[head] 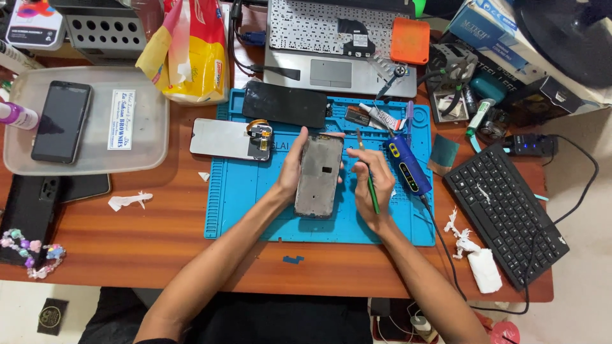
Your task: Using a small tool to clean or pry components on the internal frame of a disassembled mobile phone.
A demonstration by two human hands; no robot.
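Your left hand (292, 171) grips the opened phone body (319, 176) upright over the blue mat (242, 191), long axis running toward the desk's far edge; your right hand (373, 185), just beside, pinches a green tool (370, 185).

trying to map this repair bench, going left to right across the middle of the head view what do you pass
Black phone in the clear tray → opened phone back → left hand holding the phone frame → right hand with a green tool → blue electric screwdriver → black keyboard.
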